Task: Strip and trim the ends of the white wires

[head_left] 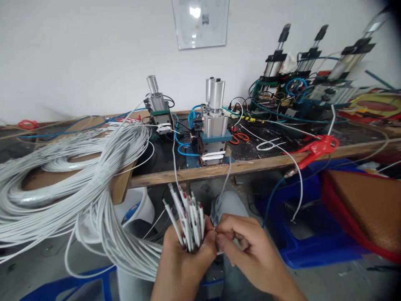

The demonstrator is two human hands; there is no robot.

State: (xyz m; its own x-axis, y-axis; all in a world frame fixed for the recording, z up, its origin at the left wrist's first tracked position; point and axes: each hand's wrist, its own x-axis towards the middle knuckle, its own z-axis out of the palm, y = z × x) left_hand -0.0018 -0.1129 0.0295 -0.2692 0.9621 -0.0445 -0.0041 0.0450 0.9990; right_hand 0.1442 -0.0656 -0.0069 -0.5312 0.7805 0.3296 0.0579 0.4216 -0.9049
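Note:
Wrapped around a bundle of white cables (194, 221), my left hand (188, 263) is closed low in front of the bench. The cable ends point up, and some show red or green inner wires at their tips. My right hand (247, 248) is closed in a pinch beside the left thumb. Between its fingertips is a small pale piece that looks like a cable end, mostly hidden by the fingers. A large coil of white cable (103, 171) lies on the bench at left and hangs down towards my left wrist.
Two pneumatic presses (214, 125) stand on the bench (250, 167), with more machines at right. A red air gun (319, 148) hangs at the edge. Below are a white bucket (144, 205), a blue stool (300, 246) and a brown-topped seat (366, 205).

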